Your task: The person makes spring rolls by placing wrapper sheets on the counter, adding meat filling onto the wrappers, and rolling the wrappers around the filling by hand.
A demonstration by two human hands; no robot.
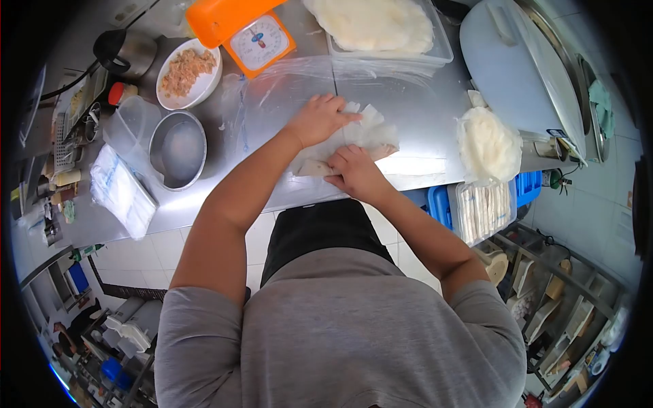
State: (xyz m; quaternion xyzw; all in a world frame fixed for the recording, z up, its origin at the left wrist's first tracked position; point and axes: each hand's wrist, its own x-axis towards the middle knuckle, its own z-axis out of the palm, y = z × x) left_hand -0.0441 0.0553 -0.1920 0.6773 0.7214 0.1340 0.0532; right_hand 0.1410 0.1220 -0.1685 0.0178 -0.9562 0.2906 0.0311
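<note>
A thin whitish wrapper sheet lies crumpled on the steel table in front of me, part of it folded over near the table's front edge. My left hand rests at its upper left, fingers bent, the fingertips on the sheet. Lower down, my right hand presses on the folded near edge, with fingers bent together and thumb towards the table edge. Whether the fingers pinch the sheet or only press it is hard to tell for the left hand.
At the left are a bowl of minced filling, a metal bowl and a plastic packet. An orange scale and wrapper tray stand behind. Rightward are stacked wrappers and a box of rolls.
</note>
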